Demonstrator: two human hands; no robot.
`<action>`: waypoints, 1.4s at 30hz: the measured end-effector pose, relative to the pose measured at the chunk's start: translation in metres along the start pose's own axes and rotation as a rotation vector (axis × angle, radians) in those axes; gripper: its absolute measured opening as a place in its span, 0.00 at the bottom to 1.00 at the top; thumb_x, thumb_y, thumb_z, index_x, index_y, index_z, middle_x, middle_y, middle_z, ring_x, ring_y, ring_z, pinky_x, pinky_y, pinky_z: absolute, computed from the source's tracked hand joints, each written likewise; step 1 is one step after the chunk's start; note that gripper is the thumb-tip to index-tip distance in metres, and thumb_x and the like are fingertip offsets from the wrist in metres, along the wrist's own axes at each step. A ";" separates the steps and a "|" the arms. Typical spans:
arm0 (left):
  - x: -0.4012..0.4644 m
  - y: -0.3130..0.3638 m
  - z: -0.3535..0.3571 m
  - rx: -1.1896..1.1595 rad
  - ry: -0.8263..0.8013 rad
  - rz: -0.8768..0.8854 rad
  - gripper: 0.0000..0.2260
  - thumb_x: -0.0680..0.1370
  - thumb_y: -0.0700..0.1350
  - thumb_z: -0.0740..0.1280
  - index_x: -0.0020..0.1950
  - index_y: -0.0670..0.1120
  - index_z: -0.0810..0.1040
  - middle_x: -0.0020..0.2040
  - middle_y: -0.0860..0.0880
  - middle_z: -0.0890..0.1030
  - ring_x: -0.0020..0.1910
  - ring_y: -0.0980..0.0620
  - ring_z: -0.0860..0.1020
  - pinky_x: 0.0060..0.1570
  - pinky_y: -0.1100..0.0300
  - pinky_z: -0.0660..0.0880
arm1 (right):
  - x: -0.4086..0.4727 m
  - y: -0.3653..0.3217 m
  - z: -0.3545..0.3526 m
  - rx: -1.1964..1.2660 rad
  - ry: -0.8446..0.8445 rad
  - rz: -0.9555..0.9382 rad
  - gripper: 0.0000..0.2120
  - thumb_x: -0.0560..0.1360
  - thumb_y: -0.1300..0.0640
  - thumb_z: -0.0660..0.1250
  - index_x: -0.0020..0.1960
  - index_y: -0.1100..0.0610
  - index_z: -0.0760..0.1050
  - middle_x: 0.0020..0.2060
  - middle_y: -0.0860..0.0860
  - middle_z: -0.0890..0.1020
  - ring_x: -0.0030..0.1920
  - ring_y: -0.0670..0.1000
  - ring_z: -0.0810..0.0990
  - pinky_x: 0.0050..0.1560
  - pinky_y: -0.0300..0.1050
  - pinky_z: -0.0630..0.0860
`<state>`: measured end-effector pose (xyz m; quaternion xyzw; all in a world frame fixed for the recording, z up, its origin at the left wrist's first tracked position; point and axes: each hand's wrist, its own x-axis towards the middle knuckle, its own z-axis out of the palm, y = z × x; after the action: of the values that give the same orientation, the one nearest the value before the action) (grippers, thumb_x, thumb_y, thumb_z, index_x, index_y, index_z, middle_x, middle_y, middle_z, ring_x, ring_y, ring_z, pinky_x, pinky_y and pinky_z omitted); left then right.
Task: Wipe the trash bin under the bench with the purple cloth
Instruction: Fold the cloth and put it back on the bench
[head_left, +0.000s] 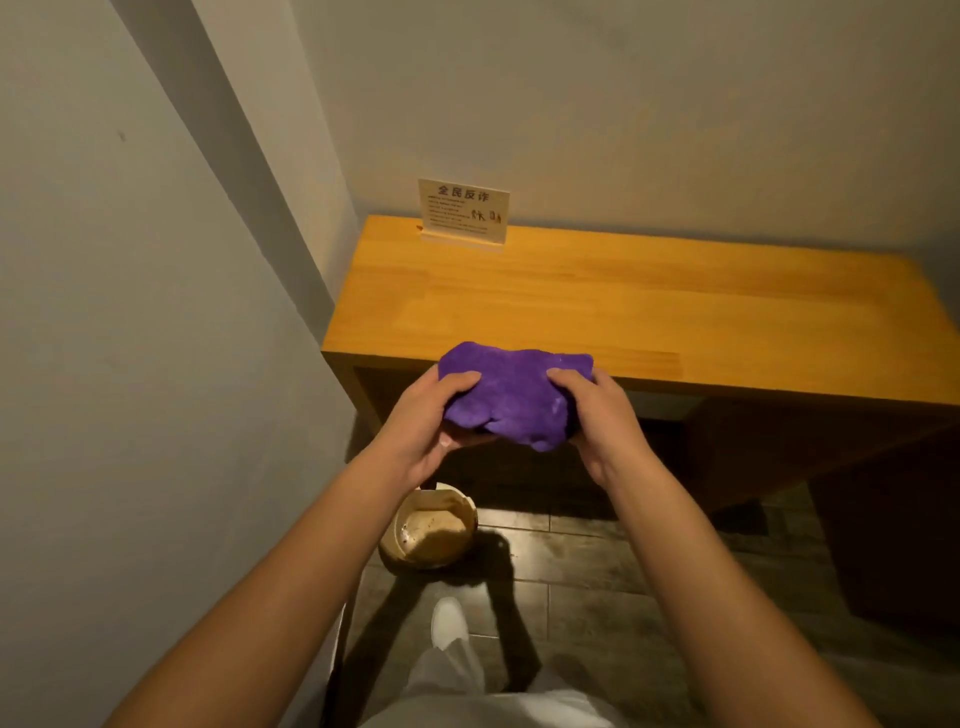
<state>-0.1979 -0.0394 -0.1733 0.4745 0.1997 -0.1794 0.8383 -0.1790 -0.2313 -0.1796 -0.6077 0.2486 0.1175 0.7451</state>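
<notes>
1. The left hand grips the left end of the cloth, thumb lying on top and fingers curled underneath.
2. The right hand grips the right end the same way, thumb on top, fingers wrapped below; both hands are closed around the fabric.
3. The cloth is purple and bunched into a lump between the two hands, held in the air just in front of the worktop edge, with no contact I can confirm.
4. The worktop is yellowish wood, set into a wall corner, filling the picture from 12 to 3 o'clock of the cloth.
5. A small sign on a stand sits at the back of the worktop against the wall, at 12 o'clock from the cloth.
6. The bin stands on the dark floor at 7 o'clock from the cloth, below the left forearm, near the worktop's left leg. It is round and tan, with brownish staining inside.
7. A white shoe and pale trouser leg show at 6 o'clock, just beyond the bin toward the viewer.
</notes>
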 end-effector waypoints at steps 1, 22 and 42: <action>0.010 0.008 -0.001 0.001 0.004 -0.005 0.16 0.79 0.43 0.70 0.66 0.47 0.78 0.60 0.42 0.84 0.59 0.42 0.83 0.48 0.41 0.83 | 0.009 -0.002 0.005 0.004 0.042 0.008 0.18 0.76 0.54 0.75 0.63 0.53 0.75 0.54 0.54 0.85 0.51 0.54 0.87 0.41 0.51 0.84; 0.187 0.078 -0.029 1.037 0.484 0.172 0.17 0.77 0.51 0.73 0.61 0.45 0.75 0.36 0.51 0.80 0.39 0.50 0.79 0.35 0.59 0.70 | 0.187 -0.034 0.063 -0.533 0.240 -0.279 0.15 0.76 0.65 0.70 0.58 0.51 0.74 0.53 0.46 0.78 0.53 0.48 0.77 0.47 0.37 0.73; 0.146 0.156 -0.028 1.664 0.555 0.657 0.30 0.76 0.56 0.71 0.75 0.51 0.68 0.77 0.43 0.65 0.72 0.40 0.68 0.66 0.41 0.68 | 0.148 -0.130 0.092 -1.082 0.200 -0.579 0.30 0.72 0.50 0.76 0.72 0.52 0.73 0.74 0.55 0.70 0.73 0.59 0.69 0.70 0.55 0.72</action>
<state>-0.0008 0.0440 -0.1471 0.9803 0.0560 0.1011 0.1601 0.0300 -0.1914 -0.1329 -0.9500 0.0476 -0.0373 0.3062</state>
